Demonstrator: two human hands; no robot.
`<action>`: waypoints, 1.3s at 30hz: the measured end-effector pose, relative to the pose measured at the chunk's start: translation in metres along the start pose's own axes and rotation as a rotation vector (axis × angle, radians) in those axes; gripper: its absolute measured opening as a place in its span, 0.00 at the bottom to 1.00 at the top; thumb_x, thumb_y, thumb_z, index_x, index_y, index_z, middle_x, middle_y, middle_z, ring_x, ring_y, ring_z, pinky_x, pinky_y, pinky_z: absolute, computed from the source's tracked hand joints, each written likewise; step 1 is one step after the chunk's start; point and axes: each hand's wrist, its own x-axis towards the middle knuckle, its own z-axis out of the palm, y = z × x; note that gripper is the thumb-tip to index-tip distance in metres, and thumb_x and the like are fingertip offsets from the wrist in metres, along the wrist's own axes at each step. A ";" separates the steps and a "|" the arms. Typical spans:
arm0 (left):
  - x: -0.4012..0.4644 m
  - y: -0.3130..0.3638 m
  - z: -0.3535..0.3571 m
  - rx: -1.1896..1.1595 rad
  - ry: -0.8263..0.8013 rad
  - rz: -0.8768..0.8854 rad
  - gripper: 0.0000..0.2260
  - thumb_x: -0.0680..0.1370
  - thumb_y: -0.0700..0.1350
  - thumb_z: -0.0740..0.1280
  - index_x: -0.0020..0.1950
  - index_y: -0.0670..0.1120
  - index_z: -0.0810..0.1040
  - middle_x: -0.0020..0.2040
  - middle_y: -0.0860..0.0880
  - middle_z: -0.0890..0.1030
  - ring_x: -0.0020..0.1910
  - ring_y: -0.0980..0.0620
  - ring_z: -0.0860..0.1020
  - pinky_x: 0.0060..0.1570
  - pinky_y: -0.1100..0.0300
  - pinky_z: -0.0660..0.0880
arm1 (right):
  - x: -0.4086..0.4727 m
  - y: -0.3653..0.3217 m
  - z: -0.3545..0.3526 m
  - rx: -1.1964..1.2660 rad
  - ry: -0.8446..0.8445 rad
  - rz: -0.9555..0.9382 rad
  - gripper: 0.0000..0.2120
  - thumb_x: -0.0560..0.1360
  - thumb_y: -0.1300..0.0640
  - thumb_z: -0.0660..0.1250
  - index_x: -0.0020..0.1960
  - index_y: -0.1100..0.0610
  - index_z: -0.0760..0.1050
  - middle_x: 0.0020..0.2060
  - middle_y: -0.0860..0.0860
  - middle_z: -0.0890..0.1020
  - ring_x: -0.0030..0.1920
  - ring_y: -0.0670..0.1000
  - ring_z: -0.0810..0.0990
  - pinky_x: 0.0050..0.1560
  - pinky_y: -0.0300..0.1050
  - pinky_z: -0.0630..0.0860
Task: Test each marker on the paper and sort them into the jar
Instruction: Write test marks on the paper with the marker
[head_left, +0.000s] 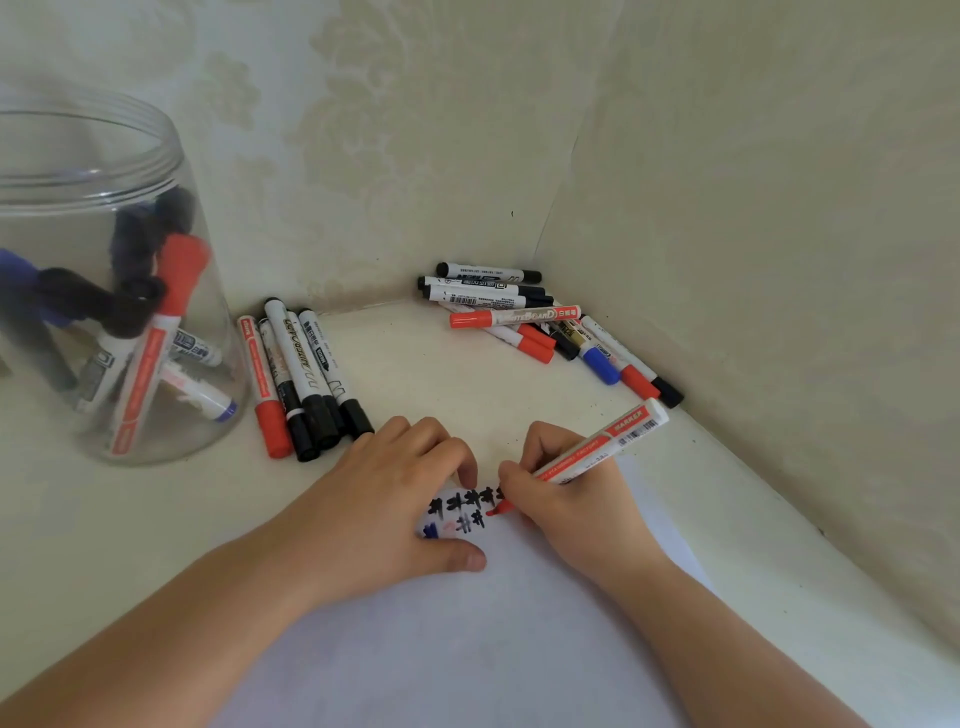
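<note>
My right hand grips an uncapped red marker, its red tip touching the white paper beside several black, blue and red test marks. My left hand rests flat on the paper's left part, fingers curled near the marks; whether it hides a cap I cannot tell. A clear jar stands at the left with several markers inside. Beside the jar lies a row of markers. A pile of markers lies in the far corner.
The cream surface ends at patterned walls behind and on the right, forming a corner. Bare surface lies between the two marker groups and in front of the jar.
</note>
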 end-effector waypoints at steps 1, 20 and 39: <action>0.000 0.000 0.000 -0.004 0.002 -0.002 0.24 0.63 0.70 0.61 0.54 0.60 0.66 0.50 0.61 0.64 0.47 0.60 0.60 0.43 0.63 0.57 | 0.000 0.000 0.000 0.011 -0.016 0.014 0.17 0.69 0.64 0.68 0.26 0.54 0.65 0.22 0.47 0.70 0.25 0.45 0.67 0.25 0.36 0.65; -0.001 0.000 0.001 -0.020 0.034 0.007 0.26 0.63 0.71 0.60 0.55 0.60 0.65 0.51 0.61 0.64 0.50 0.60 0.61 0.46 0.63 0.59 | 0.001 -0.001 -0.003 0.009 -0.074 0.071 0.17 0.68 0.64 0.67 0.26 0.54 0.64 0.24 0.50 0.70 0.29 0.48 0.70 0.29 0.41 0.67; -0.005 0.014 -0.006 -0.337 0.264 0.055 0.22 0.78 0.41 0.58 0.55 0.69 0.55 0.51 0.64 0.74 0.50 0.67 0.68 0.46 0.75 0.64 | -0.005 -0.015 -0.023 0.513 -0.161 -0.039 0.08 0.65 0.49 0.71 0.36 0.53 0.78 0.27 0.51 0.78 0.27 0.48 0.71 0.27 0.37 0.67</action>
